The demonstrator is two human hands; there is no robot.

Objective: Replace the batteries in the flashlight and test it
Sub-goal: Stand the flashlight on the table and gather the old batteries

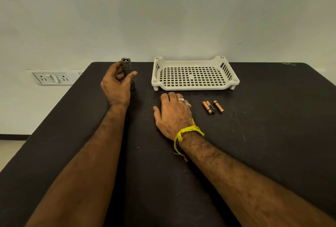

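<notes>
My left hand [116,84] is wrapped around the flashlight [127,71], thumb on one side and fingers curled round the other, gripping the metal barrel at its middle. The flashlight stands upright on the black table [272,135] near the far left edge, its ribbed top end poking out above my fingers and facing up toward the camera. My right hand [173,115] lies flat, palm down, on the tabletop with the fingers loosely spread and nothing in it (I can see a ring on one finger and a bundle of yellow thread [187,132] tied at the wrist). Both bare forearms stretch forward from the bottom of the view.

Just to the right of that resting hand lie the batteries [212,107], copper-coloured with dark ends: a tight cluster touching each other and one more lying slightly apart to their right, all angled the same way. Beyond them, toward the wall, sits a white perforated tray [234,81] on short feet, near the flashlight but not touching it. On the wall left of the table is a white socket panel [52,78].
</notes>
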